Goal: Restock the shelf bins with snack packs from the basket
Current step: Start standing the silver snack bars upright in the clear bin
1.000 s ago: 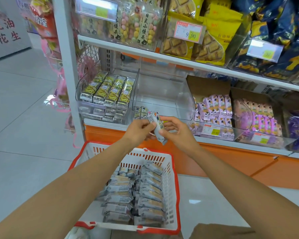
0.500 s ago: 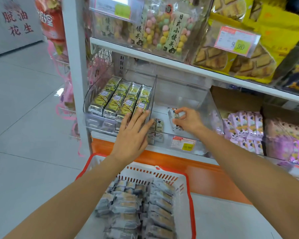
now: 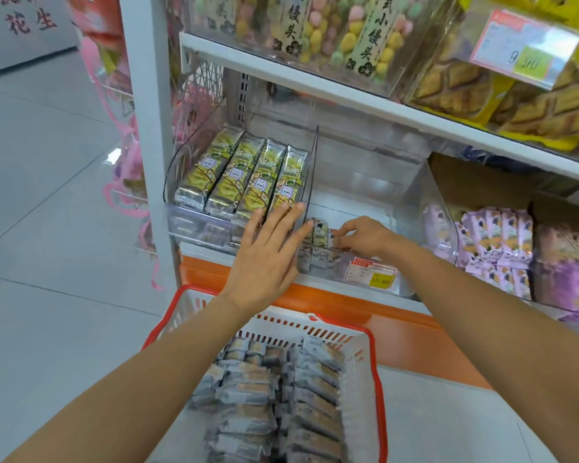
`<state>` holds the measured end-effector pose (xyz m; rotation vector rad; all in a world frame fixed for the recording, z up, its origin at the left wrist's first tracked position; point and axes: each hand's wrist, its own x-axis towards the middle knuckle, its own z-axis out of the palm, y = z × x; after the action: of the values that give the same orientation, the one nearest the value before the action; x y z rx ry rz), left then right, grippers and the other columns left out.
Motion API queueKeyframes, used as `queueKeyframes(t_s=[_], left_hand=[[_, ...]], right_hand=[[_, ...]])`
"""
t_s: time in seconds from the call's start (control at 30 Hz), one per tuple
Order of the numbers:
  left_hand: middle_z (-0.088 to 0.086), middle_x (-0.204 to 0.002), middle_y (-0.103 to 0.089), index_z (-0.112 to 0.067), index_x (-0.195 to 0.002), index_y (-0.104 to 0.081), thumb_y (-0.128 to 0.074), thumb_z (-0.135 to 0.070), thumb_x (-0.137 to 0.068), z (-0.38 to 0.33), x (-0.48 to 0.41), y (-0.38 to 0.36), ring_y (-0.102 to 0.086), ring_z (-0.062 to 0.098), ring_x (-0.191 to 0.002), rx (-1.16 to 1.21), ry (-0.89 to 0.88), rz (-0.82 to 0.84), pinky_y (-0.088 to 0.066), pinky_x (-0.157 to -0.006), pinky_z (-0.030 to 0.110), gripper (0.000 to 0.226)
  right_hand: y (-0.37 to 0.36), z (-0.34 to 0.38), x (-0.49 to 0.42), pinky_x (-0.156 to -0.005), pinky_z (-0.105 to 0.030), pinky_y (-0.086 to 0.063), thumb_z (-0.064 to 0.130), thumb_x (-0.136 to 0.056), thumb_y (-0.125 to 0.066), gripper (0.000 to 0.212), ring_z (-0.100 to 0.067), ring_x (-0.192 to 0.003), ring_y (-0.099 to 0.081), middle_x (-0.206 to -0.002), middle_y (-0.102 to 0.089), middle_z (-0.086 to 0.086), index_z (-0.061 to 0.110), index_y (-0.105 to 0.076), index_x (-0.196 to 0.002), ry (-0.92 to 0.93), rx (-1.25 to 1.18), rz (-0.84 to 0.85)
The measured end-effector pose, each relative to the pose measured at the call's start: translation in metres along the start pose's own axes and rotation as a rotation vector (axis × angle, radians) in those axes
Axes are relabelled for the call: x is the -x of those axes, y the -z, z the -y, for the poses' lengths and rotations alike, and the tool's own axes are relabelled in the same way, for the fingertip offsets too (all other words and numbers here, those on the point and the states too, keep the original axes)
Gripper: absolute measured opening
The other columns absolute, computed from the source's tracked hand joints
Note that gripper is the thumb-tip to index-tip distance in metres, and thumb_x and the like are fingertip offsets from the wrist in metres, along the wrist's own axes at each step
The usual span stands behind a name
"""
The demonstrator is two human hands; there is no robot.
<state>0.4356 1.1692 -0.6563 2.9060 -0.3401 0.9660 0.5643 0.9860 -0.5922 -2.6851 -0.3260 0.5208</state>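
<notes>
Pinching a pack [image 3: 333, 235] upright at the front left of the clear bin [image 3: 415, 202], just beside two standing packs [image 3: 318, 230], the right hand [image 3: 365, 237] curls its fingers [image 3: 345, 228] round it, while the left hand [image 3: 271, 252] lies flat, fingers straight, against the divider [image 3: 310, 182] above the basket [image 3: 381, 396].

One cam, worn on the person's head, wide-angle, edges bowed. It looks fwd & down at the shelf unit, whose upright [image 3: 151, 145] leans in the frame. V. close: both forearms rise from the bottom corners to the left hand [image 3: 264, 259] & right hand [image 3: 365, 237] mid-frame, by a snack pack [image 3: 320, 233] in the clear bin [image 3: 415, 202]. Basket [image 3: 380, 389] lies right under the lens, cut by the bottom edge. Upper shelf [image 3: 348, 105] crosses the top; floor [image 3: 47, 228] runs off left.
</notes>
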Motion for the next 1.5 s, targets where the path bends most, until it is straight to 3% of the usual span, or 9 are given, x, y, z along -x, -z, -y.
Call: queueKeyframes(t_s=[0.23, 0.43, 0.63, 0.77, 0.9, 1.03, 1.2, 1.33, 1.5], left_hand=[[0.011, -0.162, -0.020, -0.012, -0.152, -0.034, -0.039, -0.024, -0.092, -0.002, 0.001, 0.007, -0.014, 0.028, -0.150, -0.019, -0.009, 0.048, -0.008, -0.121, 0.053, 0.061], [0.014, -0.158, -0.029, -0.011, -0.148, -0.040, -0.039, -0.025, -0.090, -0.014, 0.004, 0.021, -0.021, 0.031, -0.148, -0.008, -0.006, 0.084, -0.014, -0.119, 0.055, 0.060], [0.013, -0.121, -0.055, -0.010, -0.114, -0.057, -0.041, -0.024, -0.085, -0.040, 0.018, 0.021, -0.044, 0.031, -0.116, 0.033, -0.061, 0.044, -0.030, -0.103, 0.047, 0.036], [0.010, -0.111, -0.055, -0.011, -0.108, -0.058, -0.038, -0.024, -0.083, -0.049, 0.040, 0.015, -0.051, 0.031, -0.103, 0.057, -0.107, 0.142, -0.037, -0.092, 0.042, 0.034], [0.009, -0.116, -0.058, -0.012, -0.111, -0.060, -0.042, -0.026, -0.082, -0.049, 0.066, -0.003, -0.052, 0.030, -0.110, 0.064, -0.103, 0.329, -0.035, -0.096, 0.041, 0.037], [0.015, -0.143, -0.049, -0.012, -0.134, -0.052, -0.061, -0.025, -0.084, -0.042, 0.086, -0.026, -0.039, 0.035, -0.136, 0.045, 0.010, 0.592, -0.028, -0.113, 0.051, 0.053], [0.008, -0.165, 0.001, -0.019, -0.157, -0.002, -0.040, -0.041, -0.100, -0.027, 0.100, -0.054, 0.003, 0.027, -0.151, -0.059, 0.076, 0.779, 0.002, -0.122, 0.044, 0.072], [0.007, -0.165, 0.001, -0.015, -0.156, 0.007, -0.037, -0.042, -0.101, -0.018, 0.110, -0.073, 0.005, 0.027, -0.151, -0.074, 0.104, 0.839, 0.004, -0.122, 0.044, 0.076], [0.011, -0.164, -0.009, -0.011, -0.156, -0.001, -0.038, -0.041, -0.099, -0.011, 0.126, -0.093, -0.002, 0.031, -0.151, -0.053, 0.095, 0.812, 0.000, -0.122, 0.048, 0.075]], right_hand=[[0.006, 0.001, 0.010, -0.089, -0.041, -0.055, 0.026, -0.096, -0.059, 0.025, -0.029, -0.095, -0.067, -0.103, -0.070, -0.011, 0.008, -0.073, -0.105, -0.005, 0.001, 0.031], [0.012, 0.002, 0.036, -0.085, -0.039, -0.055, 0.022, -0.095, -0.057, 0.014, -0.021, -0.088, -0.067, -0.099, -0.070, -0.002, 0.028, -0.068, -0.087, 0.087, -0.179, -0.183], [-0.007, -0.003, 0.096, -0.068, -0.045, -0.056, 0.022, -0.091, -0.059, 0.013, -0.022, -0.065, -0.064, -0.067, -0.066, 0.001, 0.022, -0.069, -0.082, 0.289, -0.398, -0.478], [-0.050, -0.027, 0.132, -0.060, -0.046, -0.052, 0.030, -0.091, -0.055, 0.019, -0.023, -0.061, -0.059, -0.064, -0.062, -0.005, 0.019, -0.065, -0.079, 0.273, -0.395, -0.504], [-0.105, -0.057, 0.149, -0.060, -0.038, -0.048, 0.019, -0.093, -0.060, 0.013, -0.012, -0.058, -0.056, -0.065, -0.061, 0.004, 0.019, -0.065, -0.081, 0.220, -0.369, -0.380], [-0.158, -0.085, 0.145, -0.064, -0.028, -0.052, 0.020, -0.093, -0.062, 0.006, -0.005, -0.064, -0.060, -0.074, -0.062, 0.011, 0.020, -0.065, -0.098, 0.127, -0.244, -0.183], [-0.211, -0.111, 0.123, -0.077, -0.033, -0.053, 0.021, -0.091, -0.063, 0.021, -0.016, -0.082, -0.063, -0.100, -0.062, 0.002, 0.018, -0.061, -0.112, 0.043, -0.133, -0.067], [-0.232, -0.121, 0.099, -0.087, -0.042, -0.053, 0.020, -0.091, -0.064, 0.038, -0.024, -0.101, -0.064, -0.128, -0.057, -0.005, 0.017, -0.053, -0.128, -0.033, -0.126, -0.036], [-0.248, -0.129, 0.071, -0.098, -0.033, -0.044, 0.014, -0.090, -0.064, 0.046, -0.027, -0.119, -0.053, -0.138, -0.048, -0.009, 0.014, -0.050, -0.133, -0.057, -0.050, -0.088]])
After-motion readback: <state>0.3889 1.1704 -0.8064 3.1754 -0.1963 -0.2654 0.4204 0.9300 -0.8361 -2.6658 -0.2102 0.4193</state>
